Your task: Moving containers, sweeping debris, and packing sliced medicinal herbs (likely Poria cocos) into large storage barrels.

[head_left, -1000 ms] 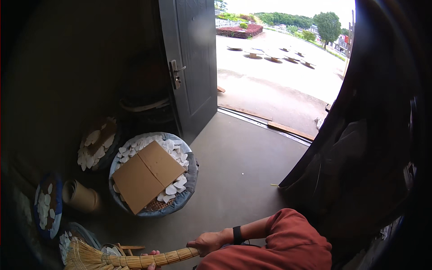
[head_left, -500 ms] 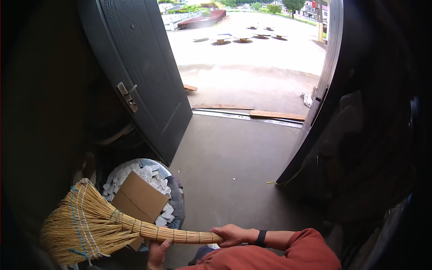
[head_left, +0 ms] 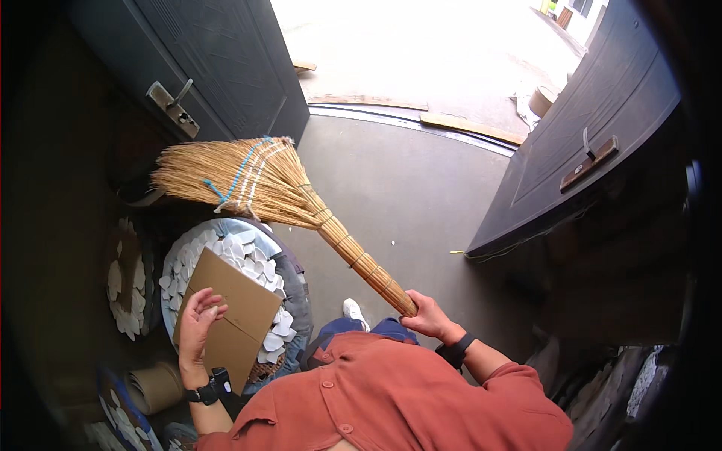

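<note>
A straw broom (head_left: 248,177) slants across the space in front of me, its bristle head at the upper left. Blue and white cords are stitched through the bristles. My right hand (head_left: 430,314) is wrapped around the end of its bound handle. Off the broom, my left hand (head_left: 201,316) is open with loosely bent fingers and nothing in it. It hovers over a folded piece of brown cardboard (head_left: 237,319). The cardboard lies on white, flake-like pieces (head_left: 248,252) in a round tub (head_left: 299,301) with a bluish-grey cloth lining.
Two dark doors stand open, one at the left (head_left: 226,68) and one at the right (head_left: 579,128). Wooden boards (head_left: 472,126) lie along the threshold. A brown roll (head_left: 154,387) and trays of white pieces (head_left: 126,282) are left of the tub. Small bits dot the grey floor (head_left: 398,188).
The left hand has let go of the broom handle and moved up over the cardboard. The bristle head has swung up and to the right, while the right hand keeps its grip.
</note>
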Demonstrator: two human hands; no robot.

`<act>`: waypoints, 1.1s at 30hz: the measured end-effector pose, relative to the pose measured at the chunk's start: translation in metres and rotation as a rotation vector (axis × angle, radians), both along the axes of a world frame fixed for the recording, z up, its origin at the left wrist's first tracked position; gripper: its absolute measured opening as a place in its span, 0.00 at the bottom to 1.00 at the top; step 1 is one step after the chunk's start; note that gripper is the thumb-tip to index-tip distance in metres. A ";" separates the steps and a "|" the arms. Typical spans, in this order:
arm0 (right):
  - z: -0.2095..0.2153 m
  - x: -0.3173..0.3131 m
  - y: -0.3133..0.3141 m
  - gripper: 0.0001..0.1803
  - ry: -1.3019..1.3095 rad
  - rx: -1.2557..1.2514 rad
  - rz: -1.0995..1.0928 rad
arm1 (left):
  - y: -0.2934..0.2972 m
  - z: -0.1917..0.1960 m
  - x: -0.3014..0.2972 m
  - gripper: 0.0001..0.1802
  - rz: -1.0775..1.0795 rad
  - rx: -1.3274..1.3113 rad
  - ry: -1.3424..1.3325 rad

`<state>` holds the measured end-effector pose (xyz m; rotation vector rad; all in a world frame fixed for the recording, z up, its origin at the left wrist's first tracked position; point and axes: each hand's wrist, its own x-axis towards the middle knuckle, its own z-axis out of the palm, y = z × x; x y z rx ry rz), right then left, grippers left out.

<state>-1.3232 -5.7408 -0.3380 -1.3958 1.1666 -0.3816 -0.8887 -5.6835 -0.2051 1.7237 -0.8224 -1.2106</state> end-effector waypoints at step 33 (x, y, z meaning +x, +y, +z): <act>-0.175 -0.046 -0.670 0.07 -0.245 1.237 -0.510 | -0.693 0.008 0.287 0.70 1.183 0.181 -1.277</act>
